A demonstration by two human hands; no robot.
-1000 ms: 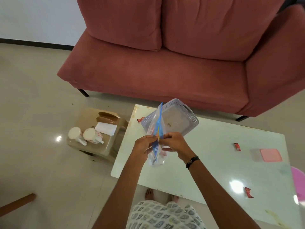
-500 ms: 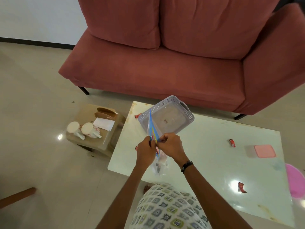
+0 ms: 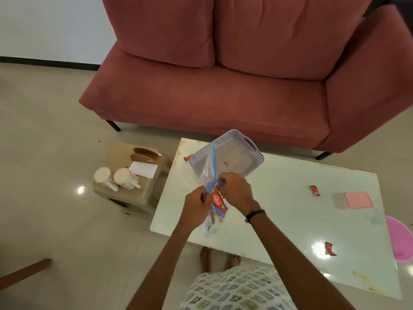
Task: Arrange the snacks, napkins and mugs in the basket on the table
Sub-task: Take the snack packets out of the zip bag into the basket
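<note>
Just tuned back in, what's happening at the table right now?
A person stands at the white glossy table, both hands on a clear zip-top plastic bag with a red snack packet inside. The left hand and right hand pinch its blue seal strip. The grey perforated plastic basket behind it looks empty of task items. Two white mugs with red print and white napkins sit on a beige stool beside the table. Small red snack wrappers lie scattered on the tabletop.
</note>
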